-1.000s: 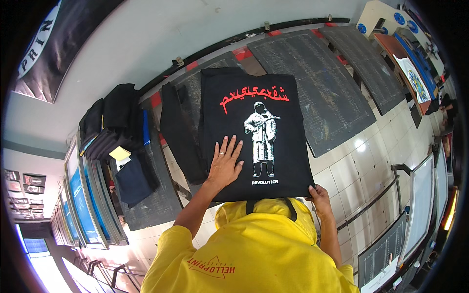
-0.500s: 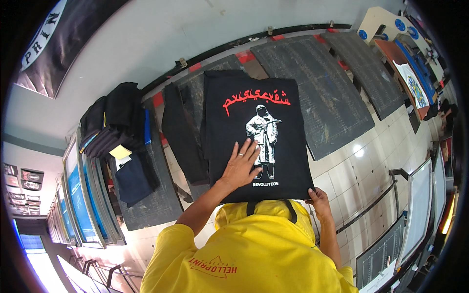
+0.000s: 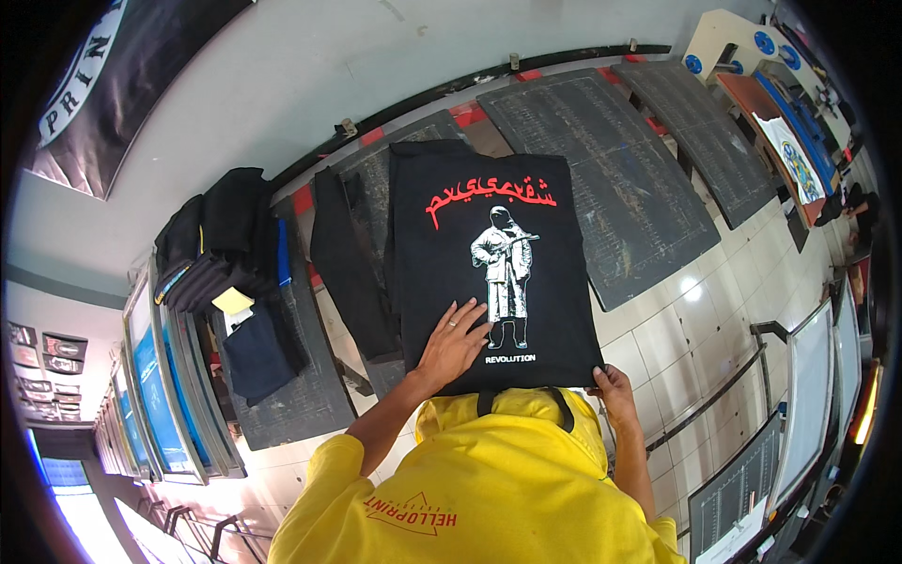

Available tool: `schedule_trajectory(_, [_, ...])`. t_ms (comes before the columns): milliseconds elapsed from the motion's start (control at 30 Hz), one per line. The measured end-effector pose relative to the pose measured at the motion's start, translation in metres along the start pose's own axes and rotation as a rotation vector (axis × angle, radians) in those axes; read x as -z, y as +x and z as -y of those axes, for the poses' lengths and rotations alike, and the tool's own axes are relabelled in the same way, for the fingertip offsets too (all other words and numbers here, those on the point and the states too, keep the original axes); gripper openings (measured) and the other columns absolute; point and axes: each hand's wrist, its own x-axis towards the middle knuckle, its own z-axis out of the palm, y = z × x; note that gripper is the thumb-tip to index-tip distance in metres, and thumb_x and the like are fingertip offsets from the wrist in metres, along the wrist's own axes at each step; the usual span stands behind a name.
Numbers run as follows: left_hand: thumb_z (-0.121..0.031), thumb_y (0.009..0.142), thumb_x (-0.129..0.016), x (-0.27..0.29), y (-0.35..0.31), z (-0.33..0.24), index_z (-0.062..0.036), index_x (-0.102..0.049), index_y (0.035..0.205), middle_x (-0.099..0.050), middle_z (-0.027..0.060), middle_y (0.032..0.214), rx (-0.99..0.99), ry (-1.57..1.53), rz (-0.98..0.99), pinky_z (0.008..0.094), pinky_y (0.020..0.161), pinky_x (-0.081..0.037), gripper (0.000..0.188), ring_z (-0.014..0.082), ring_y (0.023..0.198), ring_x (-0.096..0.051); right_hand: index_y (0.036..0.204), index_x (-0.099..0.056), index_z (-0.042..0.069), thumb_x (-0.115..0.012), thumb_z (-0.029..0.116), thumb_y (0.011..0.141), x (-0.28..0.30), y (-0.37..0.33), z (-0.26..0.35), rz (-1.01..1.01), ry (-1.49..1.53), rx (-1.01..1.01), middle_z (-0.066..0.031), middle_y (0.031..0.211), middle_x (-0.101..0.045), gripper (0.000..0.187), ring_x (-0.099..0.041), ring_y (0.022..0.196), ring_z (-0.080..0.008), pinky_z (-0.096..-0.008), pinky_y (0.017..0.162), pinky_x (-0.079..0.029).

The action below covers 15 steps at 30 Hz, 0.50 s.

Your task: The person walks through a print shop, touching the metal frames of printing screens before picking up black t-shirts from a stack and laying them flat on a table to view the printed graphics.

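Note:
A black shirt [image 3: 554, 282] lies spread in front of me, with red lettering across its upper part and a black-and-white printed standing figure in the middle. Resting flat on its lower left part is my left hand [image 3: 453, 340], fingers spread, beside the figure's legs. A ring shows on one finger. My right hand [image 3: 615, 390] pinches the shirt's near right corner between thumb and fingers. One black sleeve [image 3: 346, 273] hangs out to the left of the shirt. What supports the shirt is mostly hidden beneath it.
A pile of folded dark garments [image 3: 211, 240] with a yellow paper slip [image 3: 233, 300] sits on a board at left. Dark flat boards [image 3: 601, 179] extend to the right. Framed screens [image 3: 155, 376] stand at far left. A metal rail [image 3: 705, 404] runs at right above the tiled floor.
My left hand has slid nearer to me over the shirt, from the figure's middle down beside its legs. My right hand keeps its hold on the corner.

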Motion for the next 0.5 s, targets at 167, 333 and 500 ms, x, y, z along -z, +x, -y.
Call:
schedule_trajectory(167, [-0.020,0.093,-0.058,0.002,-0.017,-0.003,-0.0102,-0.068,0.117,-0.049,0.0100,0.140,-0.070,-0.027,0.069,0.0453,0.119,-0.023,0.028,0.0259,0.139,-0.035,0.095,-0.064,0.003,-0.064,0.027,0.095,-0.005,-0.005,0.009,-0.013,-0.017,-0.003,-0.0039,0.081,-0.066,0.024,-0.059,0.070,-0.0123,-0.0273,0.069,-0.052])
schedule_trajectory(333, [-0.021,0.093,-0.058,0.004,-0.028,-0.009,-0.0117,-0.068,0.118,-0.049,0.0086,0.140,-0.079,-0.040,0.100,0.0446,0.120,-0.021,0.028,0.0241,0.140,-0.035,0.096,-0.064,0.003,-0.064,0.027,0.095,-0.005,-0.003,0.007,0.003,-0.005,0.000,-0.0033,0.082,-0.066,0.024,-0.059,0.070,-0.0119,-0.0271,0.069,-0.052])
schedule_trajectory(500, [-0.022,0.094,-0.058,0.005,-0.030,-0.010,-0.0122,-0.066,0.120,-0.049,0.0086,0.141,-0.074,-0.038,0.115,0.0443,0.120,-0.020,0.029,0.0232,0.140,-0.034,0.096,-0.063,0.004,-0.064,0.026,0.096,-0.001,0.001,0.000,0.005,0.014,-0.009,-0.0023,0.082,-0.066,0.022,-0.059,0.070,-0.0114,-0.0266,0.068,-0.052])
